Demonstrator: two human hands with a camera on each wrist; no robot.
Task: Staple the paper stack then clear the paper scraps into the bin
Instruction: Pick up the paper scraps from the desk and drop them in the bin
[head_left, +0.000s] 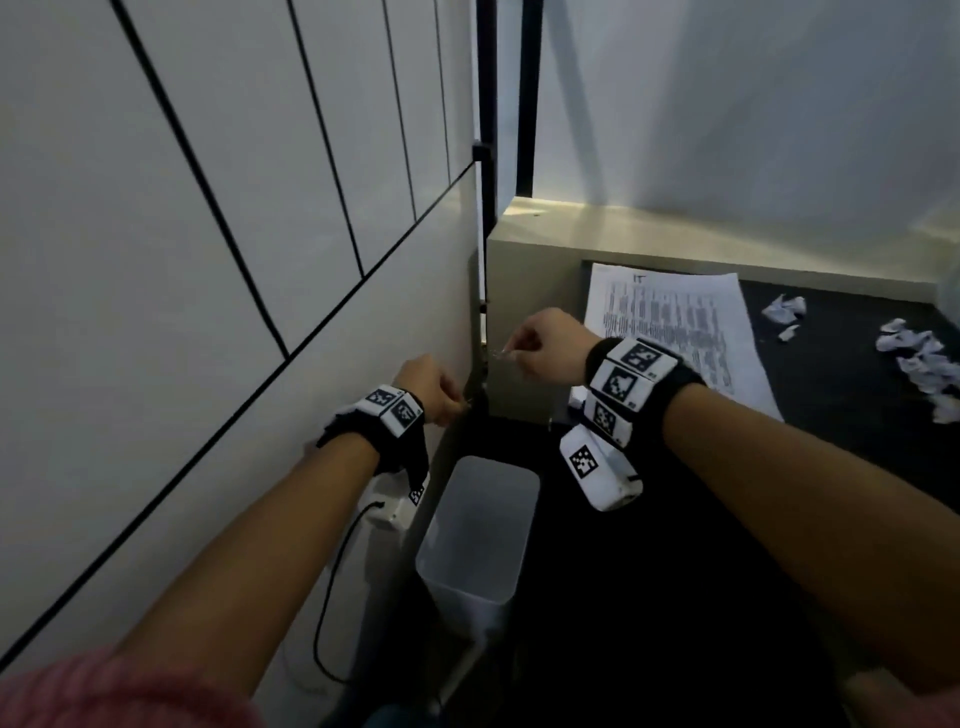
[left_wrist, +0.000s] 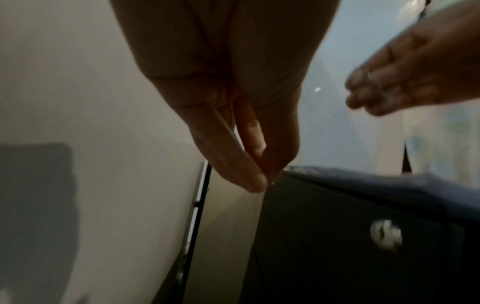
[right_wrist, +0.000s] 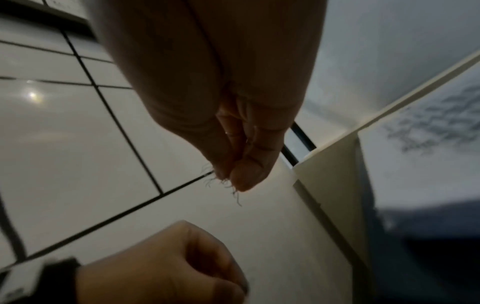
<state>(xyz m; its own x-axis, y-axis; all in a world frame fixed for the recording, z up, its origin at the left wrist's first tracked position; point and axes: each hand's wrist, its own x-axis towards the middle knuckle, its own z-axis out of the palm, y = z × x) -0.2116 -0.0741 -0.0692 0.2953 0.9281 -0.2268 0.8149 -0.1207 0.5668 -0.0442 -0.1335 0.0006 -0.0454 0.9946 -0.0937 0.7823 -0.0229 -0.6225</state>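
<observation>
The printed paper stack (head_left: 675, 327) lies flat on the black desk top (head_left: 831, 426). Crumpled white paper scraps (head_left: 919, 358) sit at the desk's right, with a smaller clump (head_left: 784, 309) behind them. A white bin (head_left: 493, 462) stands on the floor left of the desk. Both hands hover above it. My right hand (head_left: 511, 353) pinches fine strands (right_wrist: 235, 195) that hang from its fingertips (right_wrist: 244, 179). My left hand (head_left: 460, 405), lower and nearer the wall, pinches its thumb and fingertips (left_wrist: 255, 181) together on a tiny bit that I cannot make out.
A tiled wall (head_left: 208, 260) with dark joints runs close along the left. The desk's pale side panel (head_left: 530, 291) rises behind the bin. A black cable (head_left: 327, 597) hangs by the wall. A metal lock (left_wrist: 385, 234) shows on the dark drawer front.
</observation>
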